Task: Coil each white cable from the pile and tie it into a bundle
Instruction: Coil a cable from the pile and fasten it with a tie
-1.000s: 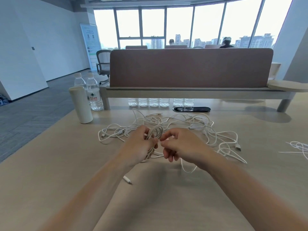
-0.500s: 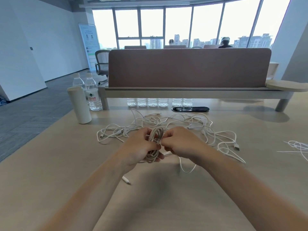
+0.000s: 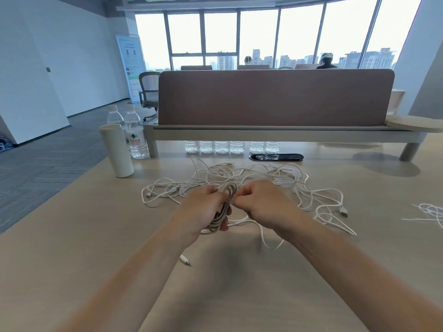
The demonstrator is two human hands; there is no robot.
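Head view: nearest on the pale wooden desk [image 3: 119, 271], a small white plug end [image 3: 185, 259] lies just beside the left forearm. A little further, both hands meet above the desk. The left hand [image 3: 203, 209] has its fingers curled round the coiled cable [image 3: 226, 204], a bunch of several white loops standing nearly upright in the grip. The right hand [image 3: 261, 204] is clenched just beside it, and its fingertips pinch a strand at the top of the same coil. A loose loop hangs down to the desk under the right wrist.

Behind the hands the pile of white cables [image 3: 275, 173] spreads tangled on the desk, with a flat USB plug [image 3: 344, 213] at its right side. Well apart, at the right edge, lies another white cable [image 3: 429, 212].

Further left stands a white cylinder flask [image 3: 116, 149], and near it are two water bottles [image 3: 135, 135]. One has a red label with white Chinese characters, too small to read surely. Beyond are a black oval tray [image 3: 275, 157] and a brown divider panel [image 3: 275, 97]. Far left stands a banner [image 3: 130, 63] with green print that is not readable.
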